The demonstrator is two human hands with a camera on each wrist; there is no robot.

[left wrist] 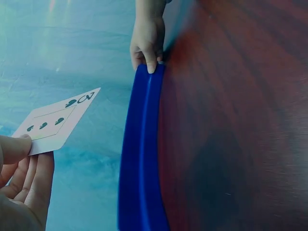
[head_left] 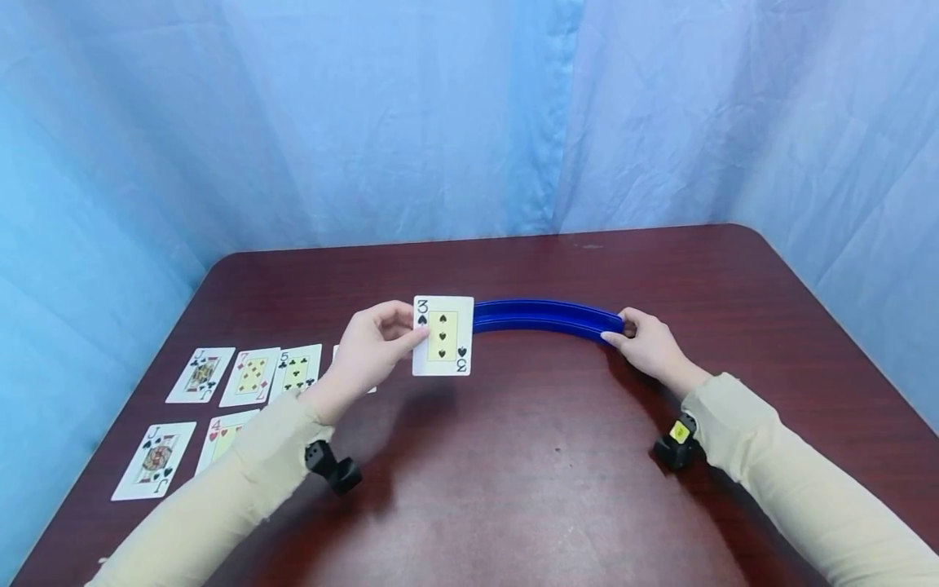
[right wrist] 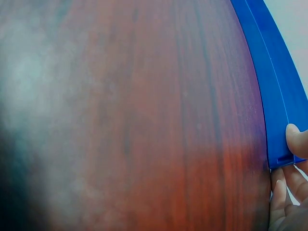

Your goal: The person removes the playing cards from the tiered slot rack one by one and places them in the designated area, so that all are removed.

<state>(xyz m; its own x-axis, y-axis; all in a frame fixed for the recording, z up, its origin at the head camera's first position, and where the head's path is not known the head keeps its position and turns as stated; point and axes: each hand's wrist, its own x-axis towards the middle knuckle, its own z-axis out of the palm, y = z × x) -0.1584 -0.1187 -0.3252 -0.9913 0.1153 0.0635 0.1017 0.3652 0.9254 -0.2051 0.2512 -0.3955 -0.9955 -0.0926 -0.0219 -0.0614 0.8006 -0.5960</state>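
Observation:
My left hand (head_left: 367, 346) pinches a three of spades playing card (head_left: 449, 363) between thumb and fingers, face toward me, raised above the table. Behind the card runs a long, curved blue card holder (head_left: 543, 315) with a groove along it. My right hand (head_left: 649, 346) grips the holder's right end, thumb on the front and fingers behind, as the right wrist view also shows. The card hides the holder's left end in the head view. In the left wrist view the card (left wrist: 50, 120) is apart from the holder (left wrist: 139, 144).
On the left of the dark red table (head_left: 557, 456), face-up cards lie in two rows, among them a jack of clubs (head_left: 200, 375), seven of diamonds (head_left: 250, 377), five of clubs (head_left: 296, 371), jack of spades (head_left: 154, 461) and four of hearts (head_left: 222, 434). My left arm partly covers some.

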